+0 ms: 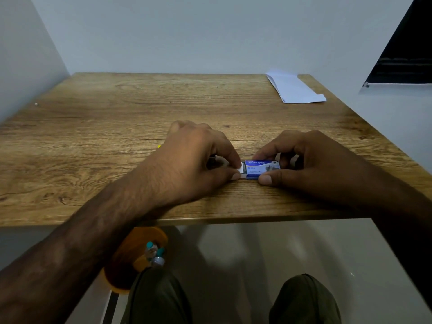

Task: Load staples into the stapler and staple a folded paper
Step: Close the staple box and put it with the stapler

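Observation:
A small blue and white staple box (pixel 261 169) lies on the wooden table (pixel 117 127) near its front edge. My right hand (pixel 313 162) pinches the box's blue sleeve between thumb and fingers. My left hand (pixel 198 157) grips the white inner tray (pixel 242 171), which sticks out a little from the sleeve's left end. Something dark and metallic (pixel 212 157) shows under my left hand's fingers; I cannot tell if it is the stapler. A folded white paper (pixel 294 88) lies at the table's far right corner.
A tiny yellow bit (pixel 159 146) peeks out left of my left hand. Walls close the table at the back and left. Below the front edge stand an orange round stool (pixel 133 256) with small bottles (pixel 154 252), and my knees.

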Action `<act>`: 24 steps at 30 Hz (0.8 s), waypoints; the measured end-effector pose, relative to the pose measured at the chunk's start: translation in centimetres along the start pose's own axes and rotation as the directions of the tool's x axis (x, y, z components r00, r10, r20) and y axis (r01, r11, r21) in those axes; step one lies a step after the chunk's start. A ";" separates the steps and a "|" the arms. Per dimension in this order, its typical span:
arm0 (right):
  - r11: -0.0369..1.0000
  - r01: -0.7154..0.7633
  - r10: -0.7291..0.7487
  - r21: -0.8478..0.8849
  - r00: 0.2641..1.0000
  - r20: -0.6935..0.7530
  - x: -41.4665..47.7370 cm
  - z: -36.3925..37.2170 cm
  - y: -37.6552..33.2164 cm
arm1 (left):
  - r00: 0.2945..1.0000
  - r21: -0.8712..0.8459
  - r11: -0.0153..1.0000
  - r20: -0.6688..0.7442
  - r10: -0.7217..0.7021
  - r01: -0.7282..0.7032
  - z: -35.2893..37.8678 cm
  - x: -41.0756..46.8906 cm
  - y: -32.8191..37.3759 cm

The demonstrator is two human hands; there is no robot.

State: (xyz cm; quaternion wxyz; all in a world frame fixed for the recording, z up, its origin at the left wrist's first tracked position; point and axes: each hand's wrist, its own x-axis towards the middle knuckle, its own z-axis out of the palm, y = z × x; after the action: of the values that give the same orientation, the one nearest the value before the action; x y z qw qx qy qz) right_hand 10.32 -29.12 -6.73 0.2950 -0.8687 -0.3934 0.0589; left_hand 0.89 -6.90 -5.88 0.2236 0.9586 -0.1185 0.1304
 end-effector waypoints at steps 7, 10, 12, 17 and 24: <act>1.000 0.001 -0.001 0.015 1.000 -0.001 -0.1 0.1 -0.3 | 0.997 0.020 0.999 -0.067 -0.042 0.044 0.7 0.4 0.8; 1.000 -0.008 0.008 0.016 1.000 0.000 -0.1 0.1 -0.3 | 0.996 -0.022 0.998 -0.059 -0.064 0.063 0.7 0.6 1.0; 1.000 -0.011 0.011 0.021 1.000 -0.001 -0.1 0.1 -0.4 | 0.996 -0.029 0.997 -0.057 -0.072 0.070 0.7 0.7 0.9; 1.000 -0.014 0.014 0.026 1.000 -0.009 0.0 0.1 -0.5 | 0.995 -0.023 0.997 -0.065 -0.080 0.078 0.9 1.0 0.8; 0.997 -0.061 0.062 0.037 0.997 -0.039 -0.1 0.2 -1.0 | 0.992 -0.056 0.994 -0.081 -0.093 0.089 1.3 0.8 0.6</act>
State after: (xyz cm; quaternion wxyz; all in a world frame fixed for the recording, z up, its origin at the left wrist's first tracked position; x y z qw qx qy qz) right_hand 9.49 -28.57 -6.34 0.3162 -0.8760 -0.3595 0.0577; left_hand 1.71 -8.17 -6.48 0.2592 0.9505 -0.0686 0.1570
